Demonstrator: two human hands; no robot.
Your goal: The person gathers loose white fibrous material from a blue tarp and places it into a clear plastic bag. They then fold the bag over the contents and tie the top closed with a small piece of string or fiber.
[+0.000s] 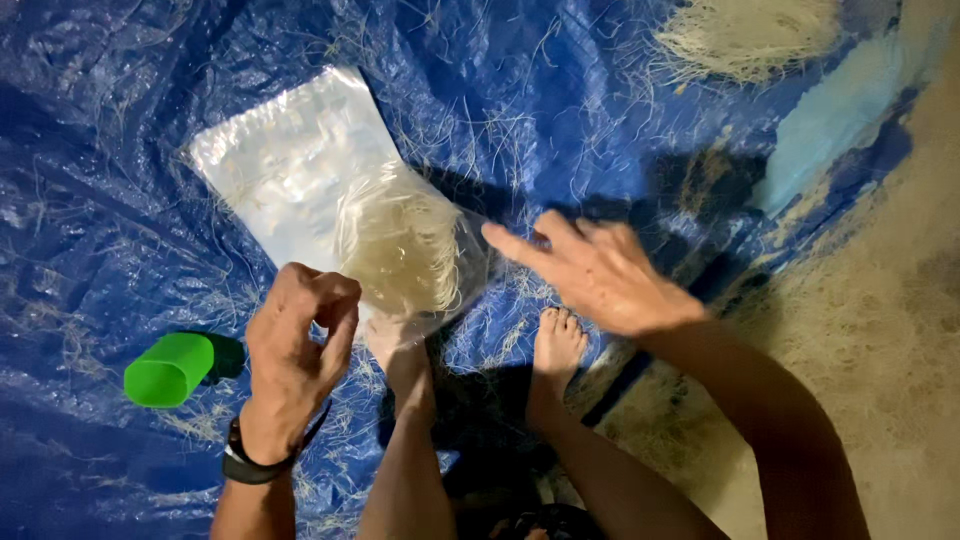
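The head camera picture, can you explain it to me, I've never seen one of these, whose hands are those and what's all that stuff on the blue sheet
There is one picture, taken by a camera worn on a person's head, looking straight down. So the two hands, and the bare feet between them, are that person's own.

The ground is covered by a crinkled blue tarp scattered with pale loose fibres. On it lies a clear plastic bag with a bundle of pale fibres inside, near its lower end.

The left hand, with a dark band at the wrist, is curled at the bag's lower edge and seems to pinch it. The right hand is open, fingers stretched toward the bag, holding nothing that I can see.

A green cup lies on its side at the left, and a pile of fibres sits top right.
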